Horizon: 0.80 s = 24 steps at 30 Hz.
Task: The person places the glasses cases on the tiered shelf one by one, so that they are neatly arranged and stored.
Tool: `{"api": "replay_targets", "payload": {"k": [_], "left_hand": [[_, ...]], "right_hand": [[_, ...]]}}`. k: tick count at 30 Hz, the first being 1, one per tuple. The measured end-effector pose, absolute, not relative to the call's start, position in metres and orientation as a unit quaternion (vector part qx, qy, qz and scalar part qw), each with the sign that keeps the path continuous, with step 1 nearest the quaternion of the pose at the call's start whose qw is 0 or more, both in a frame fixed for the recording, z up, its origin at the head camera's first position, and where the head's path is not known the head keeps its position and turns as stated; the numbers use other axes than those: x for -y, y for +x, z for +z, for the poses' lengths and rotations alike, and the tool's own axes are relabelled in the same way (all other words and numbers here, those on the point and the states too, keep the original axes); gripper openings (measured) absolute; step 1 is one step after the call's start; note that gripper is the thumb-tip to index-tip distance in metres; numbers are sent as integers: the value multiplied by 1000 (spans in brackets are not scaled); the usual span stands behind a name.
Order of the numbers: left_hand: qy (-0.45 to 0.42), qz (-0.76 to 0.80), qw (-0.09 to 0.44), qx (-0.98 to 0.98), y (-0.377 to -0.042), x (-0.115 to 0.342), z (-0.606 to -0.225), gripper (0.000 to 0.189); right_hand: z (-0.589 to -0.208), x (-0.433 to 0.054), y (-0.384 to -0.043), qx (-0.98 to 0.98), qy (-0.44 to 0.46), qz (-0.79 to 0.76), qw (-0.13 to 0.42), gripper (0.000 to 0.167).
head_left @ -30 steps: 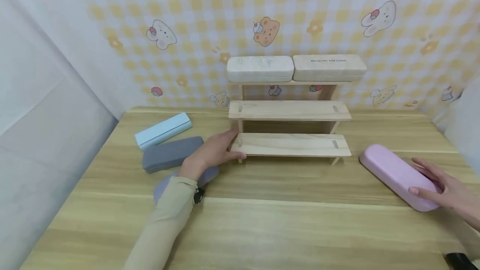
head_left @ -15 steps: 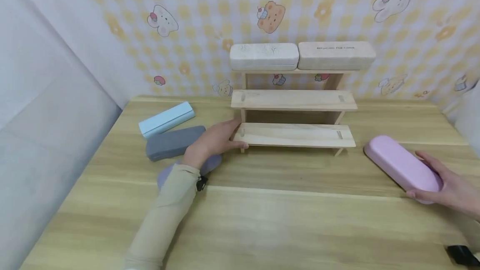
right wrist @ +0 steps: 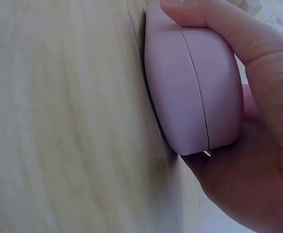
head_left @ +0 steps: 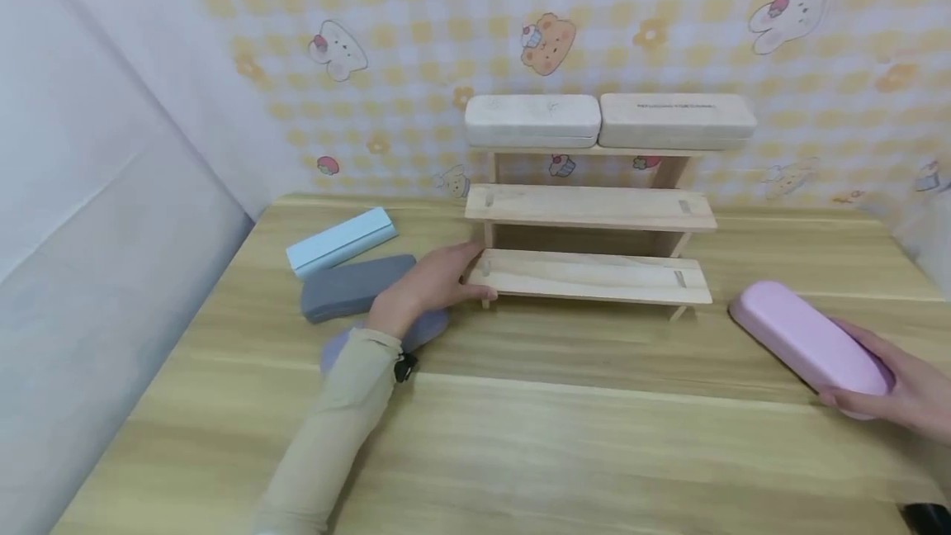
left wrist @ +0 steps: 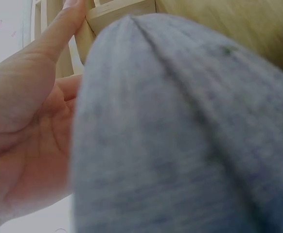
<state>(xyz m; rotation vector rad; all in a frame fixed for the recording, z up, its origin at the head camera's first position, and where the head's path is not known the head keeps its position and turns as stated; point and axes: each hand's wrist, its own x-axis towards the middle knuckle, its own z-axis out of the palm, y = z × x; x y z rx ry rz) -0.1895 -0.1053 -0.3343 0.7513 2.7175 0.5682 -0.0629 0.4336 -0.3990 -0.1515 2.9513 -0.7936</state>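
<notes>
My left hand (head_left: 434, 283) holds the left end of the lowest tier of a three-tier wooden display rack (head_left: 587, 275), thumb in front and fingers behind. In the right part of the head view, a pink glasses case (head_left: 810, 337) lies slanted on the table. My right hand (head_left: 895, 382) grips its near end, thumb on one side and fingers on the other. The right wrist view shows the pink case's (right wrist: 192, 82) seam and the thumb on it. A grey-blue fabric case (left wrist: 170, 126) fills much of the left wrist view, close beside the left hand.
On the top tier sit a white glasses case (head_left: 532, 122) and a beige one (head_left: 676, 122). Left of the rack lie a light blue case (head_left: 342, 240), a dark grey-blue case (head_left: 352, 287) and a lavender case (head_left: 427, 329) partly hidden under the left forearm.
My right thumb has shifted toward the near end of the pink case, and the hand now wraps that end more closely. The left hand stays on the rack. The head view has shifted slightly.
</notes>
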Motion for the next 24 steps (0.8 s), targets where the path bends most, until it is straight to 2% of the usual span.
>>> {"api": "replay_targets", "payload": {"k": [4, 10, 15, 24], "left_hand": [[248, 204, 125, -939, -186, 113, -333, 74], [251, 215, 106, -938, -181, 119, -336, 70], [255, 221, 121, -934, -175, 117, -345, 70], [276, 223, 106, -929, -188, 102, -338, 68]], "right_hand": [[-388, -422, -72, -969, -67, -229, 63, 99], [-382, -414, -77, -972, -92, -213, 46, 96], [-381, -420, -71, -973, -89, -208, 38, 90], [-379, -435, -59, -974, -59, -216, 22, 91]]}}
